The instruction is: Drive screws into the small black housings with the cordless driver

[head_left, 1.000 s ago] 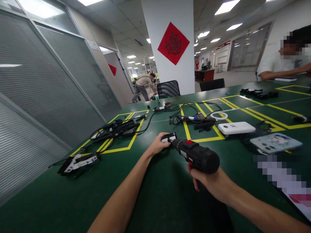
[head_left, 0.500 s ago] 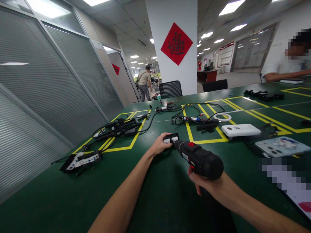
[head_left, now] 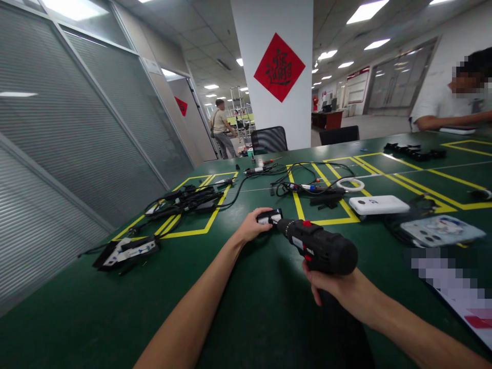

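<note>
At frame centre, the left hand (head_left: 253,226) grips a black-and-white part (head_left: 264,220), the right hand (head_left: 340,287) clasps a drill (head_left: 323,248) levelled at it. Drilling appears under way; completion cannot be confirmed.

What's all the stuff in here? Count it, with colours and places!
Pistol-shaped drill: one, black and red, centre.
Small blocky part: one, black and whitish, centre.
Tangled cables: uncountable, mostly black, across table.
Flat rounded box: one, white, right.
Flat phone-shaped object: one, pale blue, right.
Thin ring: one, white, mid table.
Long tabletop: one, green, foreground.
Taped rectangles: several, yellow, tabletop.
Pillar: one, white, behind table.
Diamond-shaped signs: two, red, pillar and door.
Office chairs: two, black, beyond table.
Slatted partition: one, grey, left.
Other people: two, pale-topped, background.
Left hand: one, bare, holding part.
Right hand: one, bare, gripping drill.
</note>
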A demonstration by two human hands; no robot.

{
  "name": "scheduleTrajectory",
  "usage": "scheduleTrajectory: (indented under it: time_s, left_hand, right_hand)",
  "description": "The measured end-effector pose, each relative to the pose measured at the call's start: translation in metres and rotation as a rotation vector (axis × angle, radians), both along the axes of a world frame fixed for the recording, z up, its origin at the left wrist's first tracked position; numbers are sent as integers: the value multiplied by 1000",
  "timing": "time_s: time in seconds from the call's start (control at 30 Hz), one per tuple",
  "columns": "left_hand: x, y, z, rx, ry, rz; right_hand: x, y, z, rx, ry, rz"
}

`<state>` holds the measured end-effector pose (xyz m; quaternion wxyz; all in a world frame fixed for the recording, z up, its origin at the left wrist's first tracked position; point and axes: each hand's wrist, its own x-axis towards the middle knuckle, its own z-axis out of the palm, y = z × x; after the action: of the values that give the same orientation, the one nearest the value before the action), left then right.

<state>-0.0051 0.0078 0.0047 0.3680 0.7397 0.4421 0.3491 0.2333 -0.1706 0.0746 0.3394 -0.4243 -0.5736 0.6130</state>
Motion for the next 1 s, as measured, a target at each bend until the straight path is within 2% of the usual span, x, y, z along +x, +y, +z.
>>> scheduleTrajectory:
  time_s: [0.37, 0.53, 0.67, 1.0]
  left_hand:
    - [1, 1, -4, 55, 48, 16]
    - [1, 1, -4, 76, 78, 10]
    - [1, 2, -6, 98, 86, 23]
    - [1, 2, -6, 81, 88, 28]
  right_hand:
    - [-2, -2, 2, -17, -36, -29]
    - [-3, 0, -4, -14, 29, -32]
    - [-4, 0, -6, 13, -9, -31]
    - [-2, -4, 2, -1, -29, -36]
